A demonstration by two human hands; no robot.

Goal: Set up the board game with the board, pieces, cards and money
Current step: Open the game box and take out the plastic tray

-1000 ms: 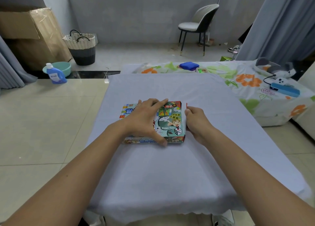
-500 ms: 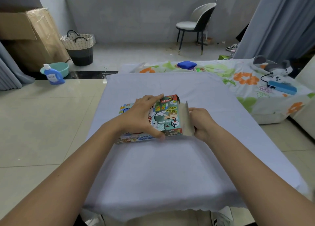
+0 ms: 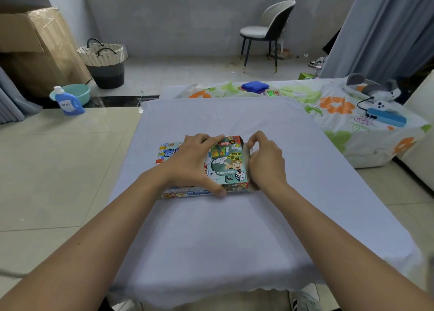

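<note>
A colourful board game box [image 3: 229, 164] lies flat on the table's pale blue cloth [image 3: 223, 240]. My left hand [image 3: 192, 162] spans its top, fingers over the far edge and thumb pressed on the near edge, gripping it. My right hand [image 3: 264, 160] is at the box's right end, where the brown inside of the opened end flap [image 3: 246, 147] shows. Its fingers are curled at the opening, pinching the flap. The box's contents are hidden.
A second table with a flowered cloth [image 3: 340, 113] stands at the right and behind, holding a blue cloth bundle [image 3: 254, 86] and a blue device [image 3: 386, 119]. On the floor at the left are a detergent bottle [image 3: 68, 103], a basin, a woven basket [image 3: 104, 63] and a cardboard box. A chair [image 3: 267, 32] stands far back.
The box's right end went from closed to open: my right hand pulled the flap outward and now curls at the opening. My left hand stayed on the box.
</note>
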